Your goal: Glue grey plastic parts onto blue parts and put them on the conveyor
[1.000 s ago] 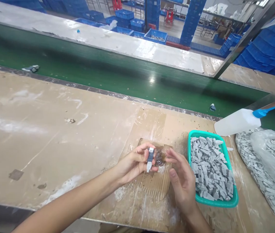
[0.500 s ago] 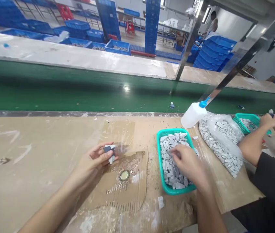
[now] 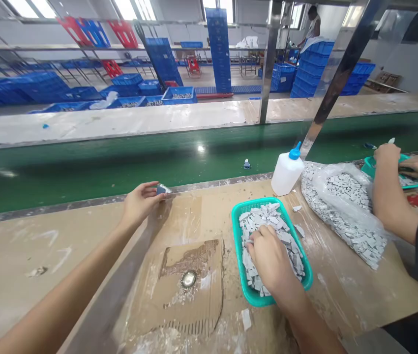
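Observation:
Between the fingertips of my left hand (image 3: 140, 202) is a small grey-and-white piece (image 3: 163, 189), held near the table's edge by the green belt. My right hand (image 3: 270, 255) reaches into a teal plastic basket (image 3: 235, 231) full of small flat grey-white pieces (image 3: 258, 216). Its fingers are bent down among them, and their tips are partly hidden, so I cannot make out what they grip. Left of the basket lies a cardboard sheet (image 3: 201, 305) with a small round pot (image 3: 189, 279) set in it.
A white bottle (image 3: 286, 174) with a blue nozzle stands behind the basket. Right of it lies a clear bag of grey pieces (image 3: 345, 216). A co-worker's hands (image 3: 388, 155) are over another teal basket (image 3: 369, 167). One small piece (image 3: 246, 164) sits on the green belt (image 3: 150, 162).
My left hand has moved away from me with its piece, from over the cardboard to the belt's edge. My right hand stays in the basket. The head view has tilted up.

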A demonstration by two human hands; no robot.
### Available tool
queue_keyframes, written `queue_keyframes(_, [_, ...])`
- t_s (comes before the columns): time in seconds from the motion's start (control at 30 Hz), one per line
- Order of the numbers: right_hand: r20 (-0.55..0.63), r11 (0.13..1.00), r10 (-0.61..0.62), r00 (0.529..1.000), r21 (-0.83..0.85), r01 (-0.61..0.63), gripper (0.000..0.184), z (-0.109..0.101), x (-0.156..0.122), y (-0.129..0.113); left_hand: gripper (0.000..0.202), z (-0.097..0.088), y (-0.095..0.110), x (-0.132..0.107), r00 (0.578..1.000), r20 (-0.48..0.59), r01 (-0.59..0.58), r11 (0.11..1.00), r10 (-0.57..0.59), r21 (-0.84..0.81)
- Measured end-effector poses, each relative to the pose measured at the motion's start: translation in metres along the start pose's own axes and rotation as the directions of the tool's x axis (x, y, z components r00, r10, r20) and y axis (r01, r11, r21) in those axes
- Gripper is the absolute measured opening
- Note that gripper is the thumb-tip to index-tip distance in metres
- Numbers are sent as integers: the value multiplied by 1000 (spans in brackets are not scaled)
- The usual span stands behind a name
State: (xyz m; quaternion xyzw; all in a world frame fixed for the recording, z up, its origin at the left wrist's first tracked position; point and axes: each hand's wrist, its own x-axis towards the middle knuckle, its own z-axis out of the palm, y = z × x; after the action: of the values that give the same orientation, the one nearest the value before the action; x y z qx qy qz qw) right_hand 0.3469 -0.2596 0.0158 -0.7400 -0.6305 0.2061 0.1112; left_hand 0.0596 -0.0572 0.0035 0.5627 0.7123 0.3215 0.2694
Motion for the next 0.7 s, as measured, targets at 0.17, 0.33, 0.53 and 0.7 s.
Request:
queue_keyframes(0.17, [-30, 997, -80, 996, 10, 81, 17, 4, 0, 7, 40, 13, 8, 64, 983, -180, 47, 988, -20, 148])
queue_keyframes(0.33, [-137, 989, -101, 985, 94, 114, 15, 10, 2, 11, 40, 28, 13, 81, 957, -287, 119, 964, -47, 237])
queue_keyframes(0.53, [-221, 896, 11, 975, 434, 89, 20, 17, 5, 14, 79, 64, 31, 69, 932, -290, -93, 916, 219, 390])
queue_keyframes(0.7, [-357, 854, -74, 931, 460, 244, 36, 16, 5, 11, 73, 127, 63, 68, 912, 114, -409, 842, 395, 352])
